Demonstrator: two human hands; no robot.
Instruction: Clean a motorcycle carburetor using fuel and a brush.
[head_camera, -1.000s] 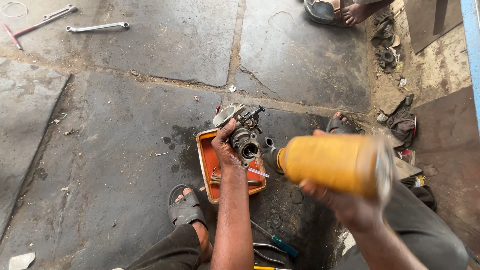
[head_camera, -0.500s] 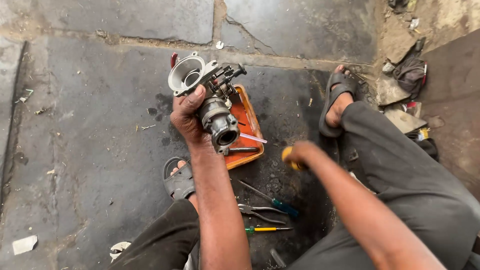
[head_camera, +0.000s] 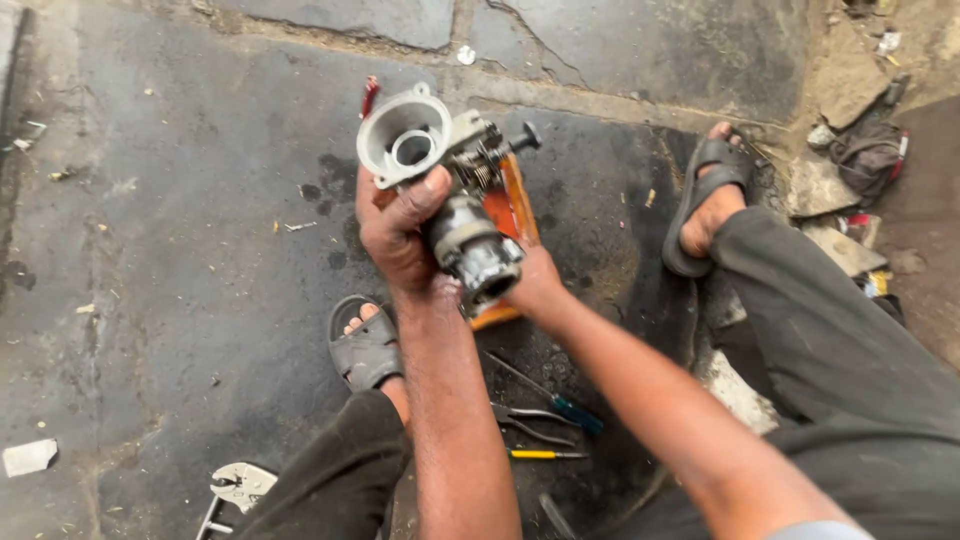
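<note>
A grey metal carburettor (head_camera: 450, 190) is held up over the stone floor (head_camera: 180, 200), the left hand (head_camera: 395, 225) clamped around its middle, round open mouth above the thumb. The right hand (head_camera: 535, 285) reaches under it from behind; whether it grips cannot be told. Directly below lies one orange tray (head_camera: 515, 215), mostly hidden. Nearer the knees lie a blue-handled screwdriver (head_camera: 560, 400), pliers (head_camera: 530, 420) and a yellow-handled screwdriver (head_camera: 540, 455). Two sandalled feet flank the grip.

A floor of large grey stone slabs (head_camera: 180, 250) is seen, stained dark with oil near the middle. Cracked joints (head_camera: 560, 90) run across the far side. Rubble and rags (head_camera: 860, 150) are piled at the far right, under even daylight.
</note>
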